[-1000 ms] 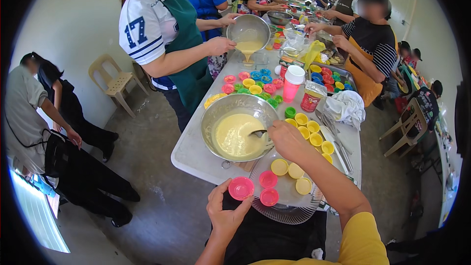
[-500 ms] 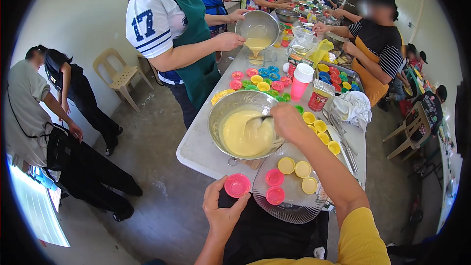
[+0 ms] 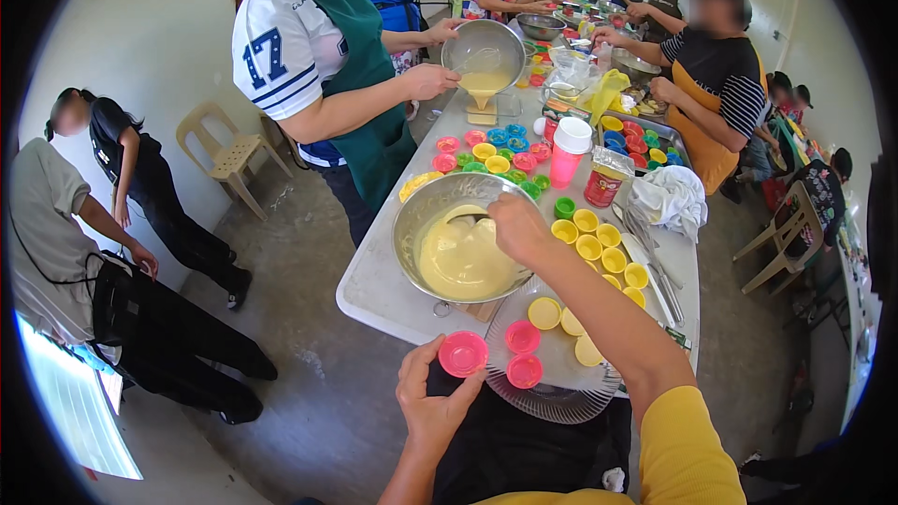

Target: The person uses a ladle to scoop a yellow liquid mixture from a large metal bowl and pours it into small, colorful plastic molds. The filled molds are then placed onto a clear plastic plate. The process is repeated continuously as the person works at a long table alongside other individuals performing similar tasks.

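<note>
1. The left hand [image 3: 430,402], lower centre of the frame, has its thumb and fingers closed on the sides of a pink cup [image 3: 463,353]. The cup is held mouth up and looks unfilled.
2. The right hand [image 3: 517,227], at centre, is closed around the handle of a spoon [image 3: 468,216], its head dipping into the batter [image 3: 468,262].
3. That batter lies in a metal bowl [image 3: 412,224], above the held cup in the frame and apart from it; plenty remains.
4. Just right of the held cup, a clear plate [image 3: 552,409] bears 3 filled yellow cups [image 3: 544,312] and 2 pink cups [image 3: 522,337] that look unfilled.
5. Right of centre, more yellow cups [image 3: 587,247] stand on the white table [image 3: 393,304], seemingly empty. Filling therefore looks only partly done: 3 cups full near the hands, many more without batter.
</note>
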{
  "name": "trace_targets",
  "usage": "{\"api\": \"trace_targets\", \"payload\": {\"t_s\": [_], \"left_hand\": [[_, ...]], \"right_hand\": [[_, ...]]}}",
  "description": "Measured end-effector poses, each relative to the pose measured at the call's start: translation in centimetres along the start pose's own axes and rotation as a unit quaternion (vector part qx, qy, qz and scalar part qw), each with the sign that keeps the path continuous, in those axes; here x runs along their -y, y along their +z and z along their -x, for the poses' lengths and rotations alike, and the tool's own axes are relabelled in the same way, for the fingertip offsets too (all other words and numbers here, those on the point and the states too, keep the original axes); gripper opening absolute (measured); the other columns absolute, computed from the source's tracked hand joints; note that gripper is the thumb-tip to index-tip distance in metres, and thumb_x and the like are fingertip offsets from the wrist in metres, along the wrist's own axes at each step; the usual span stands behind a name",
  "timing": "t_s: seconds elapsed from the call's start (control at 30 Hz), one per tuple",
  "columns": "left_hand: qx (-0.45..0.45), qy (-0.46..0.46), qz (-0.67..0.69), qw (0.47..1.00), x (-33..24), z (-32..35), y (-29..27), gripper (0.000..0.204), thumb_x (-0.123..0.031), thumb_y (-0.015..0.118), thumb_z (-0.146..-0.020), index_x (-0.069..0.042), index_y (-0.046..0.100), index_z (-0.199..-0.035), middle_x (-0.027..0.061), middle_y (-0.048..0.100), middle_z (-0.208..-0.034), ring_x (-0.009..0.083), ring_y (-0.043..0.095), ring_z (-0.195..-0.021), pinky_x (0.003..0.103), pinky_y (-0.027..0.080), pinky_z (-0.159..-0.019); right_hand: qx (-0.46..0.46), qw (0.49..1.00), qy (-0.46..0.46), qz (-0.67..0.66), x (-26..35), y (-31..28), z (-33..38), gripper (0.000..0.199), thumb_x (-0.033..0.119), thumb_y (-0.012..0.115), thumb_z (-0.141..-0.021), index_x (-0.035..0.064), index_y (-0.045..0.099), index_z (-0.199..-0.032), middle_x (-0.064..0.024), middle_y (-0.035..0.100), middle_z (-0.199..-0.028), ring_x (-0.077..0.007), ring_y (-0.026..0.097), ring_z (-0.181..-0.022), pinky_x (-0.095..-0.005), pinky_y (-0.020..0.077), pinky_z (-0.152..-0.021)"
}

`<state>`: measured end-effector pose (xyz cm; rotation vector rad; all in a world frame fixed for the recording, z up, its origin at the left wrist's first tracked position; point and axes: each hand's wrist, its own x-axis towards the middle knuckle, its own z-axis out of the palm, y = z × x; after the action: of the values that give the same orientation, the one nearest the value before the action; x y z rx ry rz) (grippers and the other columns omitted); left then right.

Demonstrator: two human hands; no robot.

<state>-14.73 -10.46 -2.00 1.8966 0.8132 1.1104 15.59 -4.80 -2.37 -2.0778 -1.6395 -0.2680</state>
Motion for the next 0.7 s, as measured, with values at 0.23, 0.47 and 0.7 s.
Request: {"api": "trace_targets", "payload": {"t_s": [0.23,0.47,0.7], "left_hand": [[-0.005,-0.041,0.009,0.999,0.1,0.1,-0.8,0.061,-0.011,0.093,-0.067,0.002,0.069,-0.122,0.0125,0.071,-0.114,0.0234,0.067,-0.107,0.036,0.051,-0.098],[-0.003,-0.011,-0.009,1.000,-0.1,0.0,-0.7,0.061,-0.010,0.092,-0.068,0.002,0.069,-0.122,0.0121,0.071,-0.113,0.0226,0.067,-0.107,0.036,0.051,-0.098],[-0.003,-0.023,0.005,1.000,-0.1,0.2,-0.8,0.061,-0.010,0.092,-0.068,0.002,0.068,-0.122,0.0121,0.070,-0.114,0.0225,0.067,-0.108,0.036,0.050,-0.099]], "right_hand": [[0.035,0.999,-0.037,0.001,-0.1,-1.1,-1.3,0.016,-0.006,0.060,-0.073,-0.0015,0.071,-0.084,-0.0234,0.067,-0.094,-0.0403,0.068,-0.094,-0.0478,0.0552,-0.086],[0.111,0.988,-0.099,-0.046,2.1,-2.2,-0.9,0.013,-0.005,0.061,-0.074,-0.0020,0.069,-0.084,-0.0212,0.067,-0.093,-0.0397,0.068,-0.093,-0.0471,0.0551,-0.082],[0.024,0.997,-0.035,0.069,-1.8,-5.6,0.8,0.014,-0.004,0.063,-0.073,-0.0016,0.069,-0.085,-0.0210,0.069,-0.093,-0.0402,0.069,-0.093,-0.0482,0.0566,-0.081]]}}
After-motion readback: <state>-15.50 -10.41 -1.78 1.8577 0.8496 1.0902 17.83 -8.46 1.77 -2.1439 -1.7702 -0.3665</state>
